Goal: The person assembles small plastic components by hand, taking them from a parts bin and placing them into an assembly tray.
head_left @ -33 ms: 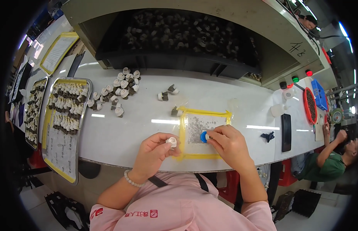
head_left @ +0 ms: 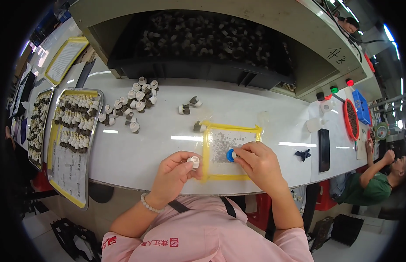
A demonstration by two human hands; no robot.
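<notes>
Nearest the person, the left hand (head_left: 174, 172) is curled, pinching a small white cap (head_left: 194, 161) between thumb and fingers just above the front edge of the white table (head_left: 137, 148). The right hand (head_left: 257, 163) is closed around a small blue round piece (head_left: 230, 155), its fingertips pressing it down onto a square work patch framed with yellow tape (head_left: 229, 153); the grey surface inside the frame looks speckled. The white cap sits just beside the left edge of that frame.

Further left, a long metal tray (head_left: 72, 174) with yellow borders holds rows of small white and dark parts in its far half, while its near half is bare. Beyond it a second tray (head_left: 37, 126) is filled with similar parts.

Toward the middle of the table lies a loose heap of white caps (head_left: 135, 100), with a few strays near the frame. To the right lie a black phone (head_left: 324, 149) and a red bowl (head_left: 351, 118) of dark pieces.

At the far side, a large dark bin (head_left: 203, 43) is packed with small dark parts.
</notes>
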